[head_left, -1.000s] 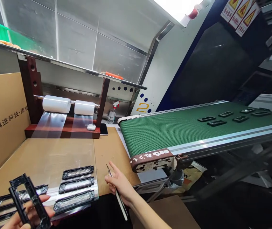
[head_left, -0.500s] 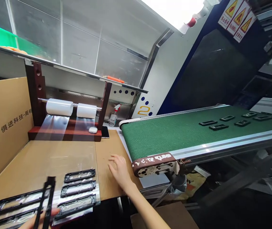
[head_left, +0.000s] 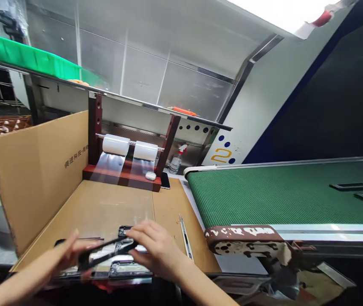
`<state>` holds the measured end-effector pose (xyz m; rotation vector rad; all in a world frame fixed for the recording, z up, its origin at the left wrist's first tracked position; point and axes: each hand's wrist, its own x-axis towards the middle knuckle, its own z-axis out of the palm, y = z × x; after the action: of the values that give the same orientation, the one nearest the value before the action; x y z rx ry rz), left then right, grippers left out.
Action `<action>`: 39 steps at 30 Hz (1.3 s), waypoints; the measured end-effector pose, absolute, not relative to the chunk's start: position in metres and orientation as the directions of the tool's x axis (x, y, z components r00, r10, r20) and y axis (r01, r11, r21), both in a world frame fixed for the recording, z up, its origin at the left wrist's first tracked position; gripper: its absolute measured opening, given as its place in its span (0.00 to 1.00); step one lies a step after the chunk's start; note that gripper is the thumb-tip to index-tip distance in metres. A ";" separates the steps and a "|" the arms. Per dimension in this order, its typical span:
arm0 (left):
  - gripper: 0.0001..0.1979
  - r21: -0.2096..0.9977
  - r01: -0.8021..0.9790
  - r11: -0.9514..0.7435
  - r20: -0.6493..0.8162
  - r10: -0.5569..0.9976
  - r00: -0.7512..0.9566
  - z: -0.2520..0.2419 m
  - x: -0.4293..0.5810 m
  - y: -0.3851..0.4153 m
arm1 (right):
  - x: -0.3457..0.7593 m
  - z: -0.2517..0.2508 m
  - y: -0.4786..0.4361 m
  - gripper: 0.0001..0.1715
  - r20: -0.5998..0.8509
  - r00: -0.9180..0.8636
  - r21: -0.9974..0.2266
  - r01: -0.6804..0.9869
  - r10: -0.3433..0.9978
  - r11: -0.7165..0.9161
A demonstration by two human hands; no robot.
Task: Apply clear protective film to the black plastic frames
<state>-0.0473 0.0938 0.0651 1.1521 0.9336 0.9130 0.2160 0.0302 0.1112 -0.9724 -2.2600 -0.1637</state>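
My two hands hold a long black plastic frame (head_left: 109,256) with an open middle, low over the bench. My left hand (head_left: 73,250), smeared by motion, has its fingers closed on the frame's left end. The right end is pinched between the thumb and fingers of my right hand (head_left: 160,248). Beneath it, more black frames (head_left: 130,268) lie on clear film, partly hidden by my hands. A slim pen-like tool (head_left: 185,236) rests on the cardboard to the right of my right hand.
Two film rolls (head_left: 116,145) hang on a dark red stand (head_left: 122,177) at the back. A cardboard wall (head_left: 41,170) stands at left. On the right is a green conveyor belt (head_left: 264,195) carrying black frames (head_left: 353,186). A spray bottle (head_left: 175,162) and phone (head_left: 165,180) sit behind.
My right hand has come left from the cardboard and taken the frame's right end. The frame has turned from upright to nearly level. The pen-like tool now shows, and the view has swung left.
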 end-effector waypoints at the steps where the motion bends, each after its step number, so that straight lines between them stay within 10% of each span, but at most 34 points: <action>1: 0.30 0.983 -0.067 0.173 -0.146 0.944 0.297 0.068 -0.052 0.114 | 0.213 0.105 0.038 0.18 0.617 -0.423 -0.213 0.721 0.663 0.659; 6: 0.39 0.965 0.001 0.260 -0.257 0.952 0.166 0.063 -0.067 0.189 | 0.181 0.069 0.082 0.20 0.528 -0.226 -0.413 0.774 0.818 0.480; 27: 0.36 0.935 0.030 0.352 -0.333 0.847 0.414 0.054 -0.076 0.188 | 0.144 0.041 0.116 0.21 0.310 -0.301 -0.433 0.800 0.902 0.416; 35: 0.40 0.977 0.194 -0.084 0.034 0.969 0.244 0.035 -0.072 0.187 | 0.142 0.039 0.115 0.22 0.326 -0.272 -0.452 0.796 0.906 0.402; 39: 0.35 0.813 0.430 -0.392 0.187 0.876 0.444 0.020 -0.072 0.164 | 0.152 0.041 0.110 0.20 0.361 -0.218 -0.475 0.794 0.907 0.380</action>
<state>-0.0718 0.1637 0.0200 1.9969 1.0930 0.8139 0.1519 0.1102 0.0410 -1.4571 -2.0571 0.2501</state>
